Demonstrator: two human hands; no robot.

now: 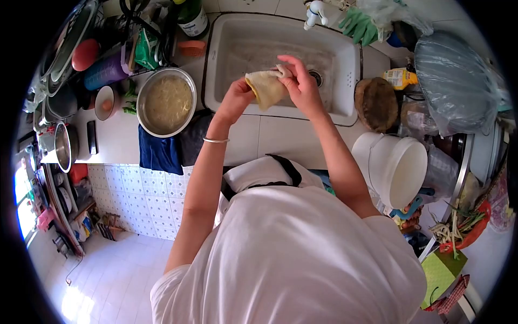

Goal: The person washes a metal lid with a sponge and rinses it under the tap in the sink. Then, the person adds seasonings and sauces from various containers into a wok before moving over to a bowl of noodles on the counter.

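Observation:
A limp, cream-coloured cloth (265, 87) with a yellowish edge hangs between my hands, above the front part of the sink (237, 32). My left hand (238, 100) pinches its left side. At its upper right corner, my right hand (302, 86) grips it between thumb and fingers, with the index finger stretched out. Left of the sink stands a round metal basin (141, 105) of cloudy, yellowish liquid with pale strands in it. The sink's drain (315, 79) shows just beyond my right hand.
A white tap (315, 13) rises behind the sink, near green gloves (359, 26). To the right are a round wooden block (376, 105) and a white bucket (407, 170). Dark blue cloth (160, 150) drapes over the counter edge. A bowl (105, 102) and phone (92, 137) lie left.

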